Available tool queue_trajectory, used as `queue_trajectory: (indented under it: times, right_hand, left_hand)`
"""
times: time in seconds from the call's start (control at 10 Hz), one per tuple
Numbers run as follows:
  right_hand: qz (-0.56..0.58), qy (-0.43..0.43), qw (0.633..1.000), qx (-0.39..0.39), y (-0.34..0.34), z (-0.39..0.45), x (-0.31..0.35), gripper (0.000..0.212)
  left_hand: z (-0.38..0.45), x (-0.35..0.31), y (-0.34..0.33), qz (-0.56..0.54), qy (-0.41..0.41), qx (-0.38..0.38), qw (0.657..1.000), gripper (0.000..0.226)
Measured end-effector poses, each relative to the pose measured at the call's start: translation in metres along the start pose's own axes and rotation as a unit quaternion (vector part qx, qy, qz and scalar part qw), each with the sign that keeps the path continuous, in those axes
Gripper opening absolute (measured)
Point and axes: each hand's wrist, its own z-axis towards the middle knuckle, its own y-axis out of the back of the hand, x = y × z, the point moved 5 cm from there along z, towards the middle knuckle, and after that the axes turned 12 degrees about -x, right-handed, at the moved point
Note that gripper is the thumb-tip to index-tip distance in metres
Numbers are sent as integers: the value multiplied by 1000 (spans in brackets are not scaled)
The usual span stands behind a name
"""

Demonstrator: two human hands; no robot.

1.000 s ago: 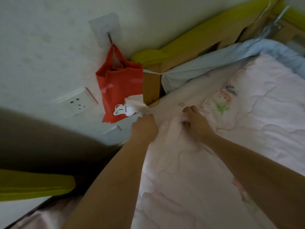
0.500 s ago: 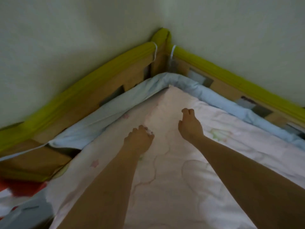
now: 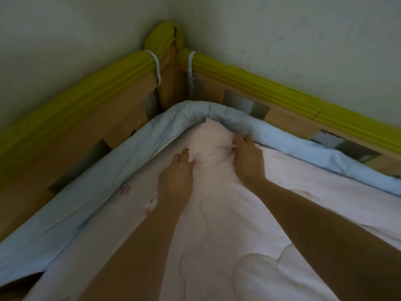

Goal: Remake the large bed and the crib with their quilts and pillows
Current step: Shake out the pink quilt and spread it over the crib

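quilt [image 3: 217,224], pink and puffy, lies flat inside the crib and covers the bed of it. its corner is bunched up into a soft lump right in the crib corner.

on the left is the wooden crib side [image 3: 65,135] with a yellow-green pad [image 3: 86,92] along its top. a white tie [image 3: 156,66] goes round the pad near the corner post. a pale blue bumper [image 3: 104,177] runs along the inside of the crib, between the wood and the quilt. a small pink star [image 3: 126,189] is printed on the quilt just beside the bumper. no words can be read on the quilt now.

the left hand [image 3: 175,178] lies on the quilt, fingers curled into the fabric at the left of the lump, pinching it. the right hand [image 3: 248,157] is at the right of the lump, just beside the bumper, and its fingers pinch the quilt too.

half a second ago both hands were lower on the quilt, back from the corner, and the quilt corner lay flatter. now the hands are up at the corner and the lump sits between them. a second ago a red bag on the wall showed; now it is out of view.
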Motion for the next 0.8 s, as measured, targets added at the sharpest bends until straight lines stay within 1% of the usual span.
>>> queue_trajectory:
  times: [0.1, 0.2, 0.3, 0.4, 0.5, 0.6, 0.7, 0.8]
  right_hand:
    - [-12, -12, 999, -31, 0, 33, -7, 26]
    - [-67, 41, 997, -16, -14, 40, -11, 28]
    - [-62, 50, 997, -23, -26, 34, -17, 34]
    - [-69, 21, 997, -21, -32, 32, -16, 42]
    - [-46, -29, 998, -23, -22, -2, -1, 49]
    - [-48, 59, 995, 58, -16, -80, 36, 58]
    - [-79, 162, 975, 132, -19, -150, 61, 60]
    - [-112, 183, 964, 157, -28, -165, 59, 62]
  left_hand:
    - [41, -15, -10, -5, -33, -13, 999, 33]
    - [47, -14, -36, -31, -53, 2, 998, 45]
    - [41, 2, -60, -4, -66, 1, 998, 53]
    - [46, 5, -66, -6, -63, 24, 998, 67]
    - [42, 2, -54, 3, -45, -5, 999, 65]
    - [14, 12, -28, 53, -29, 4, 998, 57]
    - [-36, 47, 13, 97, 18, 0, 995, 57]
    - [-98, 92, 50, 120, 93, 46, 987, 61]
